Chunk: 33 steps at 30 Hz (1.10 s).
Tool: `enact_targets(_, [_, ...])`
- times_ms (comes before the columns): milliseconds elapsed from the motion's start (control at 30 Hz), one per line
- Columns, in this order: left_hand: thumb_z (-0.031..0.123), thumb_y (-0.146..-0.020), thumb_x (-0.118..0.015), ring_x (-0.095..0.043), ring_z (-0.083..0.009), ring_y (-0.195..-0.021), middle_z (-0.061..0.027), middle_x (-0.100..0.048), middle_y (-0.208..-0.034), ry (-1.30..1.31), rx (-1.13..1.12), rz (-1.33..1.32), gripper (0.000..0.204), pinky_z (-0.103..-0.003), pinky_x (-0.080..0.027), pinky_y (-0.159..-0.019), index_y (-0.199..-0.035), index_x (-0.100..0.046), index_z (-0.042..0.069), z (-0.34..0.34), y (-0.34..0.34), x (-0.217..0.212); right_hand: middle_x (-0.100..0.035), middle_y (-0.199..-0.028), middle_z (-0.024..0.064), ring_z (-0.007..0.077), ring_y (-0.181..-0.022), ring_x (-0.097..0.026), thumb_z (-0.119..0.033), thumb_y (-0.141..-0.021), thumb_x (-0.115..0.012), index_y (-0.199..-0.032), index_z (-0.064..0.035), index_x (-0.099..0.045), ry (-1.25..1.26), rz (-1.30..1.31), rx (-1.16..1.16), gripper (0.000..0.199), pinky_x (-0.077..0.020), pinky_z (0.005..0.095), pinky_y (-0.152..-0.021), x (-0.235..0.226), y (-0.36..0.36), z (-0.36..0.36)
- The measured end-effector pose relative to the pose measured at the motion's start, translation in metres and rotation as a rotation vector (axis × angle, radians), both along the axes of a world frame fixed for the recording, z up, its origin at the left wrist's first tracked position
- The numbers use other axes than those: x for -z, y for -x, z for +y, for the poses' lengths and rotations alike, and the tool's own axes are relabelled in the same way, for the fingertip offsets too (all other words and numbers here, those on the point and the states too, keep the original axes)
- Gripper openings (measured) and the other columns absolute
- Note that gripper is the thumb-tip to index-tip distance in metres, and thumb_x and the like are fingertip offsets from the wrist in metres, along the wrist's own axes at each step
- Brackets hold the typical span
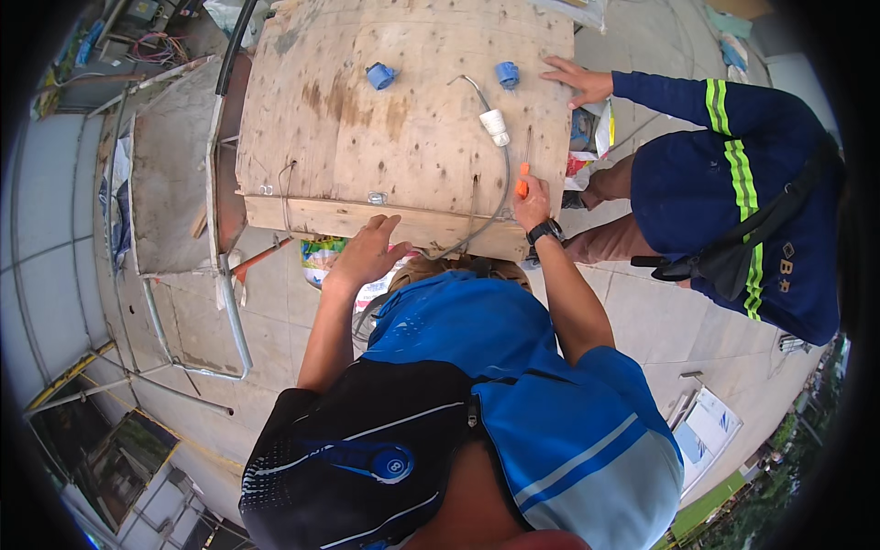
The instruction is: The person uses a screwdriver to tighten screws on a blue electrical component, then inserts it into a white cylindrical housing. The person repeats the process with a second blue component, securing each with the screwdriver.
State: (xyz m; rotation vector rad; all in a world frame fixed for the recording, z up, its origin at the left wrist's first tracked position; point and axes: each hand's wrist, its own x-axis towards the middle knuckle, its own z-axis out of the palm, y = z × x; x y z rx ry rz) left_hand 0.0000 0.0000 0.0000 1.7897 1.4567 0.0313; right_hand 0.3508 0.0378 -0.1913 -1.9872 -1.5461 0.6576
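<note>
My right hand (533,203) is closed around the orange handle of a screwdriver (523,174), its thin shaft pointing away from me over the plywood tabletop (431,55). My left hand (368,251) has its fingers stretched out beside the near edge of the table and holds nothing. Between the hands a grey cable (506,179) runs up from the edge to a white plug-like connector (493,126), with a bent cable end beyond it. Two blue connector pieces (380,75) stand apart farther back. Close to my left fingers lies a small clear or metallic part (377,197).
A co-worker in a dark blue jacket (683,183) stands at the right, one hand (581,81) on the table's edge. A metal-framed board (174,165) stands at the left. Colourful bags (321,257) show under the table, and a white panel (708,431) rests on the floor.
</note>
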Motion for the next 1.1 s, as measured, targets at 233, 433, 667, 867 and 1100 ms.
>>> enact_targets(233, [0.037,-0.093,-0.063,-0.054,-0.0441,-0.121,-0.0279,-0.052,-0.135,0.038,-0.187,0.032,0.061,-0.046,-0.045,-0.101,-0.137,-0.05,-0.003,0.006,-0.022,-0.012,-0.061,-0.099,0.0185,0.0397,-0.098,-0.06,-0.008,-0.08,-0.069,-0.109,-0.0056,-0.062,-0.067,-0.057,-0.087,0.029,-0.05,0.0462,-0.087,-0.002,-0.009,0.045])
enact_targets(433, [0.038,-0.093,-0.063,-0.052,-0.0433,-0.124,-0.0261,-0.052,-0.135,0.053,-0.183,0.022,0.059,-0.047,-0.045,-0.102,-0.137,-0.05,0.0,0.031,-0.062,-0.002,-0.062,-0.108,0.0215,0.0405,-0.102,-0.06,-0.025,-0.087,-0.069,-0.112,-0.0006,-0.059,-0.129,-0.087,-0.199,0.037,-0.0499,0.0473,-0.087,-0.021,0.017,0.157])
enact_targets(667, [0.026,-0.092,-0.069,-0.061,-0.0379,-0.113,-0.0241,-0.061,-0.124,-0.072,-0.296,-0.124,0.047,-0.042,-0.05,-0.093,-0.128,-0.058,-0.002,0.065,-0.097,0.0,-0.07,-0.096,0.0183,0.0375,-0.091,-0.066,-0.029,-0.093,-0.064,-0.106,-0.0003,-0.063,0.168,0.148,-0.227,0.031,-0.0518,0.0453,-0.08,-0.013,0.049,0.209])
enact_targets(867, [0.023,-0.094,-0.069,-0.063,-0.014,-0.085,-0.0091,-0.068,-0.1,0.057,-0.808,-0.691,0.043,-0.029,-0.05,-0.075,-0.125,-0.058,-0.005,0.14,-0.148,-0.005,-0.067,-0.078,0.004,0.0109,-0.071,-0.06,-0.015,-0.097,-0.06,-0.104,-0.0012,-0.067,0.147,0.849,-0.213,0.017,-0.0492,0.0285,-0.068,-0.133,0.034,0.146])
enact_targets(1100, [0.009,-0.091,-0.072,-0.061,-0.0117,-0.072,-0.0064,-0.07,-0.087,-0.141,-0.688,-1.083,0.024,-0.027,-0.049,-0.066,-0.11,-0.065,-0.002,0.141,-0.19,-0.06,-0.063,-0.082,0.0032,0.0089,-0.074,-0.059,-0.014,-0.101,-0.057,-0.108,0.0,-0.061,0.008,1.058,-0.291,0.016,-0.0474,0.0251,-0.068,-0.215,0.02,0.073])
